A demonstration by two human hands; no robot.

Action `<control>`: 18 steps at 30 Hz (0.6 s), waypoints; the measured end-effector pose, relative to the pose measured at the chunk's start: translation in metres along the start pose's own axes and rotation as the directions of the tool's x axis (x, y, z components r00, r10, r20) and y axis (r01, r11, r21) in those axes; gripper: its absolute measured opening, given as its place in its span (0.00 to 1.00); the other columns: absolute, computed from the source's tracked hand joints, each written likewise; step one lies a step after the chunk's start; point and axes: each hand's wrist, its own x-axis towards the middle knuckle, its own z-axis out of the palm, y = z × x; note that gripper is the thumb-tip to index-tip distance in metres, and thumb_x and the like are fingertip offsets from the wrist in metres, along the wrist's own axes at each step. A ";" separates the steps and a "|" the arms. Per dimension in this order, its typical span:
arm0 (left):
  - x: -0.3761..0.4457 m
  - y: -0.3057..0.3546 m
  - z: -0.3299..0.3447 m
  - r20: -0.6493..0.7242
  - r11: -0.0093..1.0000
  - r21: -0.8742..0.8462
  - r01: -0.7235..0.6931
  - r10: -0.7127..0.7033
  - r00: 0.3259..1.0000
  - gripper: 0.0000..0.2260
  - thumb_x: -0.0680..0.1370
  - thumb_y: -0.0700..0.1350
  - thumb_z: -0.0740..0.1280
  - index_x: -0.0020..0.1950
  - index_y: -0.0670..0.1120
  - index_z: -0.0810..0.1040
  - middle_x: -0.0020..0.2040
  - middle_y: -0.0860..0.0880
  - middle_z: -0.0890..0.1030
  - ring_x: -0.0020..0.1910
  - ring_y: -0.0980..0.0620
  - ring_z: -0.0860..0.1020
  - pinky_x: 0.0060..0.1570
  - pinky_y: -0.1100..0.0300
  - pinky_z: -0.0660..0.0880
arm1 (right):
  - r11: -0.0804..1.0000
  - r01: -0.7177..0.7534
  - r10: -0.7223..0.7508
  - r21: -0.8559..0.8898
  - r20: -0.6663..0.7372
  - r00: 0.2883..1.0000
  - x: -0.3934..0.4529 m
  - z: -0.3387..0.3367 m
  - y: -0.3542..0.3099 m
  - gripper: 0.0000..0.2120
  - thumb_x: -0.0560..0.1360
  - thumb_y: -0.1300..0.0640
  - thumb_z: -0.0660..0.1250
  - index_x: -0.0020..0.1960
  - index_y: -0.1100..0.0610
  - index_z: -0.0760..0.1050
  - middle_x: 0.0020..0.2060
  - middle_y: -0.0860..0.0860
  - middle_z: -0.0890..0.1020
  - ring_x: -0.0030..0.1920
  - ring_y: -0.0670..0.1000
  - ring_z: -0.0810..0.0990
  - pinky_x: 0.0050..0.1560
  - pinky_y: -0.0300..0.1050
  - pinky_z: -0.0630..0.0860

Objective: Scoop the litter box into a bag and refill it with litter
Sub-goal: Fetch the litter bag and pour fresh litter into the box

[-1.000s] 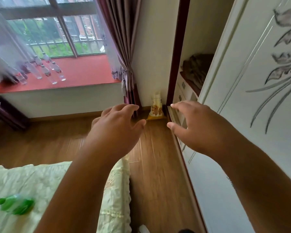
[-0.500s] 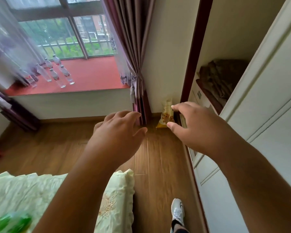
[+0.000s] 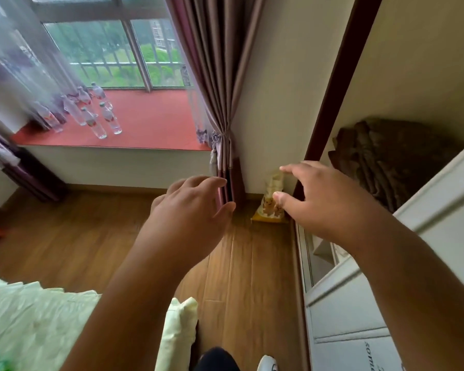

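A yellow and white bag printed with cartoon animals stands upright on the wooden floor, in the corner between the cream wall and the wardrobe. My right hand is stretched out in front of it with fingers spread, holding nothing, and hides the bag's right side. My left hand hovers to the left with relaxed fingers and is also empty. No litter box or scoop is in view.
A maroon curtain hangs left of the bag. An open wardrobe with folded brown cloth lines the right. A bed with pale green bedding fills the lower left. Several water bottles stand on the red windowsill.
The view has moved forward toward the corner, so the bag looks larger and nearer. Both hands stay outstretched and empty; the right hand now overlaps the bag.
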 end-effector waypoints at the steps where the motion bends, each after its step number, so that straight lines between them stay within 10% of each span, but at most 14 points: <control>1: 0.011 0.001 0.001 -0.010 1.000 -0.017 0.000 0.000 1.000 0.23 0.82 0.62 0.58 0.77 0.61 0.65 0.77 0.57 0.69 0.77 0.50 0.63 0.74 0.45 0.64 | 1.000 -0.007 0.007 -0.002 0.001 1.000 0.010 -0.001 0.004 0.27 0.80 0.42 0.63 0.78 0.45 0.63 0.75 0.47 0.68 0.72 0.52 0.70 0.65 0.50 0.72; 18: 0.271 -0.027 -0.016 0.030 0.972 -0.074 -0.222 0.225 0.974 0.24 0.82 0.62 0.58 0.77 0.61 0.65 0.78 0.56 0.66 0.78 0.49 0.62 0.75 0.42 0.63 | 0.975 -0.216 0.213 -0.047 -0.069 0.975 0.220 -0.027 0.005 0.28 0.80 0.41 0.62 0.78 0.43 0.61 0.76 0.44 0.65 0.74 0.50 0.67 0.67 0.51 0.70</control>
